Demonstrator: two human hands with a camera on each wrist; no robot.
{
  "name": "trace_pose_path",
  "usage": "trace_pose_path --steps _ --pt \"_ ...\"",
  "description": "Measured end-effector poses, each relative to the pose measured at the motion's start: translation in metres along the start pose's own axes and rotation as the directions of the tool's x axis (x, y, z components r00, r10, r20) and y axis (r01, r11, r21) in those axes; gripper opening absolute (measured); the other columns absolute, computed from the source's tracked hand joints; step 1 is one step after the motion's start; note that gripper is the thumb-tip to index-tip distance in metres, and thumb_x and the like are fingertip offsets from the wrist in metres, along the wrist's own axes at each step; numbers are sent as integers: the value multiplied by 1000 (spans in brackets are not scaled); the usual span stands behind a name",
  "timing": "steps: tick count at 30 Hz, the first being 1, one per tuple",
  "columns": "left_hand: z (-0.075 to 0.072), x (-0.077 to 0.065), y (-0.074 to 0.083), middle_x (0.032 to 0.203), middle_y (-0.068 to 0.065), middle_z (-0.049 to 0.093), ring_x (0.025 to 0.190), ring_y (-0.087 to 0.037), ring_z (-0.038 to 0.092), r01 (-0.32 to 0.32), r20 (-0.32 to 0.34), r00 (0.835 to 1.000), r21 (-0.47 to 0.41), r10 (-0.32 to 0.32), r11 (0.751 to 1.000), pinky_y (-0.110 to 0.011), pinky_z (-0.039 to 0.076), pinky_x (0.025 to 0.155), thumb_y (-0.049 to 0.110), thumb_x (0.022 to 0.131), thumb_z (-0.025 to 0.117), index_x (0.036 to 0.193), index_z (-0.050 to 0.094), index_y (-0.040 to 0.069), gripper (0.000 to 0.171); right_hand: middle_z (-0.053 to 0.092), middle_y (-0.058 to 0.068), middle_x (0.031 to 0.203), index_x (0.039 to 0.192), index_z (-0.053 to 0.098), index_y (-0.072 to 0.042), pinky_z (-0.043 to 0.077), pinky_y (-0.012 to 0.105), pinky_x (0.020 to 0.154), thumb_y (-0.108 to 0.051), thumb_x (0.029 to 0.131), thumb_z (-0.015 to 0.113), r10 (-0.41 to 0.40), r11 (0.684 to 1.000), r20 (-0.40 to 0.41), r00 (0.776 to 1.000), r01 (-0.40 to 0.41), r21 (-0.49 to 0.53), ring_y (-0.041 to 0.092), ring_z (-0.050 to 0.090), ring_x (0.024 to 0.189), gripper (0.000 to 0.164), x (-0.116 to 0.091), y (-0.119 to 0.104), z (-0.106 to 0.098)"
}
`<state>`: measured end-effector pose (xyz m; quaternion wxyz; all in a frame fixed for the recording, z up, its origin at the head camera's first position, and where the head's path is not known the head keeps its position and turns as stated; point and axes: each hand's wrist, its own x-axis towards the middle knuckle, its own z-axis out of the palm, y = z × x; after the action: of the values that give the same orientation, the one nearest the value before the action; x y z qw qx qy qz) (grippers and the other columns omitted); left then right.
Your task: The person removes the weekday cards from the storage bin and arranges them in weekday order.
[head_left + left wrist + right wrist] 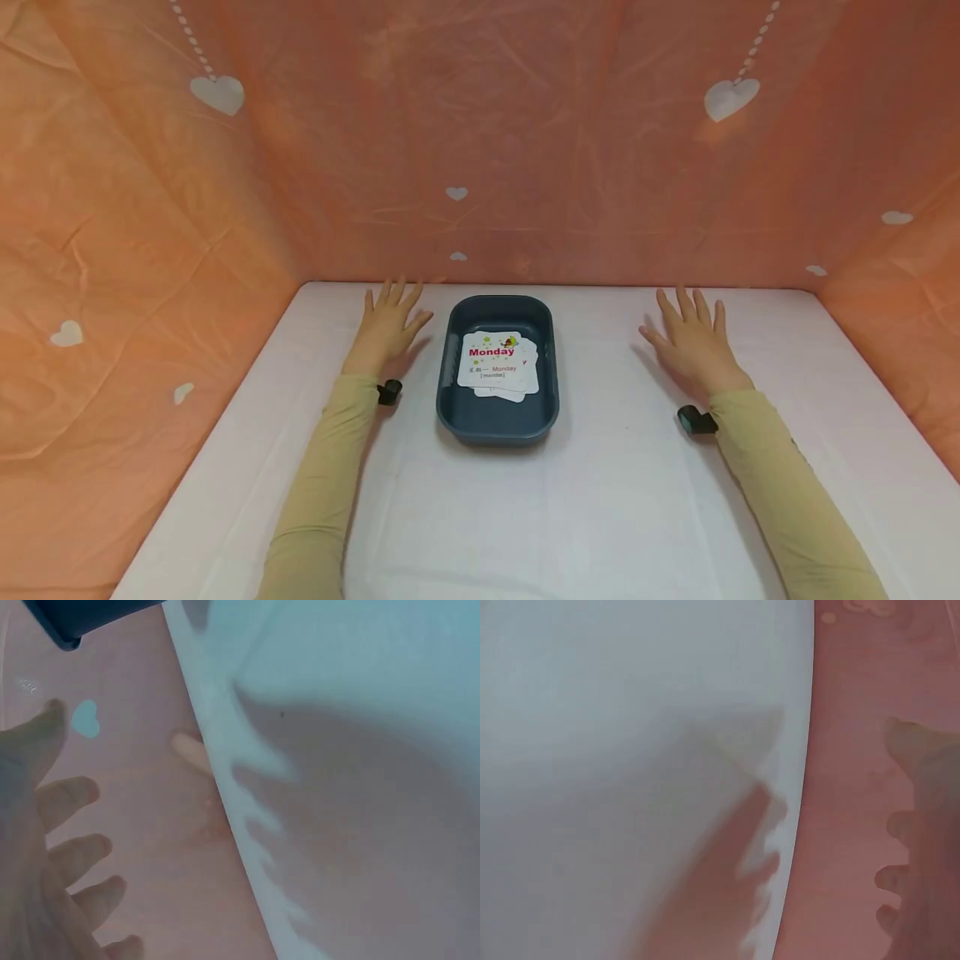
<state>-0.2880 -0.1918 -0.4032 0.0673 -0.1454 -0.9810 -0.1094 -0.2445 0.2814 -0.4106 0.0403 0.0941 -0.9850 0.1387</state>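
In the head view a dark blue-grey plastic tray [498, 431] stands on the white table. Inside it lies a small loose stack of white cards [491, 367]; the top one reads "Monday". To the tray's left, my left hand [384, 332] is spread with straight fingers and holds nothing. My right hand [693, 346] is likewise spread, farther off on the tray's right, also holding nothing. The left wrist view shows the left hand [52, 847] with a corner of the tray [71, 634] above it. Part of the right hand [930, 840] appears at the edge of the right wrist view.
The white table [510, 517] ends at the back against an orange cloth [525, 150] printed with pale hearts. More of this cloth hangs at both sides. Each wrist carries a small black camera, the left camera [389, 392] and the right camera [697, 420].
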Motion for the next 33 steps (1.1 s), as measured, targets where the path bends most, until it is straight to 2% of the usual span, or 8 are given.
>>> trace_pose_path --steps 3,6,11,16,21,24,30,33 --pt "-5 -3 0 151 -22 27 140 -38 20 9 -14 1000 -61 -10 998 -60 11 111 45 99 46 147 35 8 61 15 30 151 150 21 -2 -14 60 107 -51 98 41 -19 1000 -21 1000 19 -1 48 2 139 74 1 -2 -3" --pt "-9 -5 1 144 -23 39 133 -39 35 42 -31 998 -145 -47 988 -56 25 108 42 98 50 144 41 6 59 33 31 142 143 35 3 8 62 109 -42 98 48 -49 999 -52 997 50 12 49 22 134 65 3 -4 -6" --pt "-13 -7 0 136 -21 49 123 -37 47 77 -28 996 -278 -88 958 -53 38 101 42 97 53 142 44 5 58 48 28 131 134 47 4 33 59 99 -36 97 51 -40 991 -52 998 46 125 46 44 120 54 4 -8 -8" --pt "-17 -10 -2 122 -24 57 107 -40 58 49 -44 996 -458 -78 888 -51 46 92 42 96 54 138 47 3 57 55 27 123 133 48 2 41 57 92 -34 98 50 3 959 -43 999 9 285 43 53 110 51 5 -8 -8" --pt "-24 -15 0 121 -25 58 106 -40 58 26 -38 998 -574 -59 819 -50 46 92 37 97 55 135 50 1 53 59 26 117 132 50 3 48 51 86 -34 100 48 29 907 -52 998 -4 421 42 58 105 49 6 -13 -15" --pt "-28 -18 1 124 -23 58 107 -40 58 57 21 998 -647 -57 761 -50 48 91 33 97 56 136 49 2 50 58 26 119 134 48 3 52 45 85 -33 100 49 50 847 -32 998 -25 531 40 59 105 49 5 -20 -23" --pt "-33 -24 11 124 -29 55 106 -42 58 118 139 990 -769 -17 629 -44 53 84 31 97 57 137 45 -3 54 48 27 132 141 37 5 51 31 88 -28 102 47 33 634 44 998 -55 771 34 58 112 52 3 -37 -35" --pt "-33 -25 18 125 -32 53 109 -44 56 167 195 981 -812 -9 559 -43 54 83 30 97 57 138 43 -5 56 46 26 133 142 35 4 50 31 90 -29 102 46 10 553 65 998 -60 831 33 57 113 53 3 -48 -41"
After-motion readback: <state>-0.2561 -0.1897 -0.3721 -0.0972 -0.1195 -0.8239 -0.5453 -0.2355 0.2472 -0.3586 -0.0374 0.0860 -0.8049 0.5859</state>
